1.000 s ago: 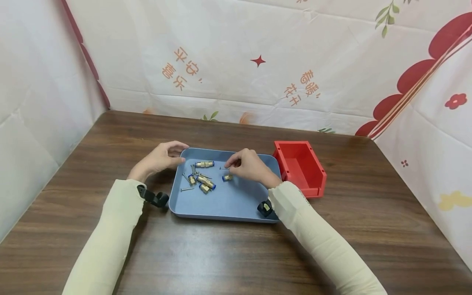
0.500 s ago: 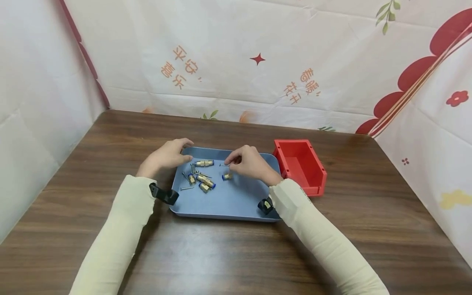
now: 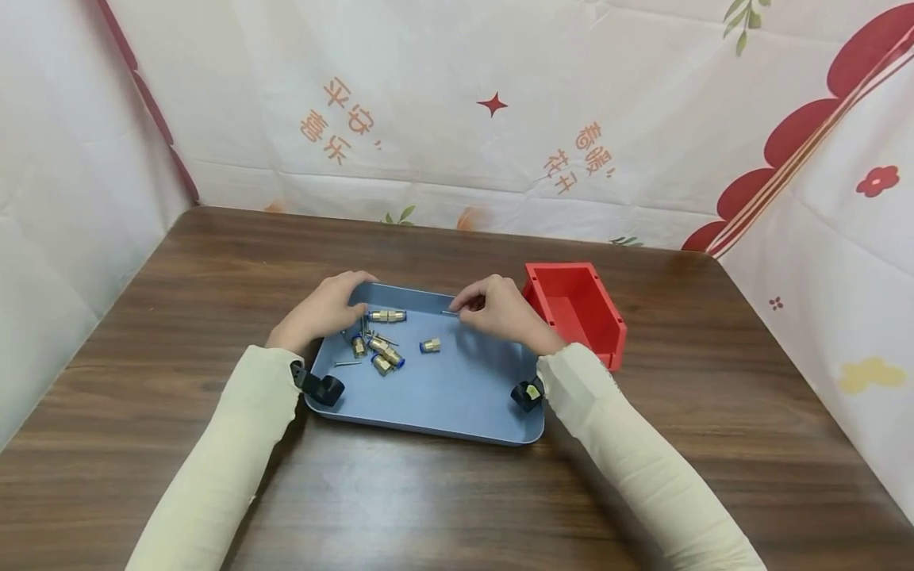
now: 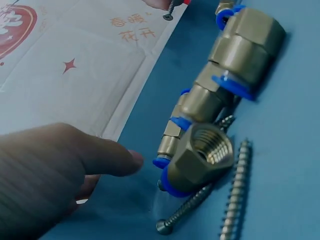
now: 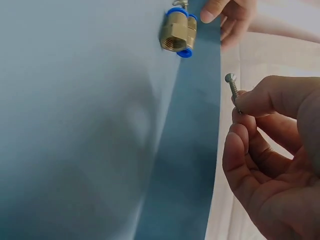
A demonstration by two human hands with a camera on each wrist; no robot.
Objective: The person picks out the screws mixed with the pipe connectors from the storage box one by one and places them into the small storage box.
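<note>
A blue-grey tray (image 3: 457, 396) lies on the table with several brass push-in fittings (image 3: 386, 351) with blue collars and several loose screws (image 3: 347, 363) in its left part. My left hand (image 3: 324, 310) holds the tray's back left rim, thumb inside and fingers beyond the edge. In the left wrist view, that thumb is close to a brass fitting (image 4: 200, 160). Over the tray's back edge, my right hand (image 3: 500, 309) pinches a small screw (image 5: 233, 87) between thumb and fingertips, its head sticking out. One fitting (image 3: 430, 346) lies apart, nearer the tray's middle.
A red open-front bin (image 3: 620, 349) stands at the tray's right, partly behind my right wrist. The brown wooden table (image 3: 400, 507) extends around the tray. A printed cloth (image 3: 428, 159) hangs behind the table and along both sides.
My right hand has lifted the screw and moved slightly right, away from the lone fitting. The left hand shifted onto the tray rim, and the tray has turned slightly, its front left corner moving left.
</note>
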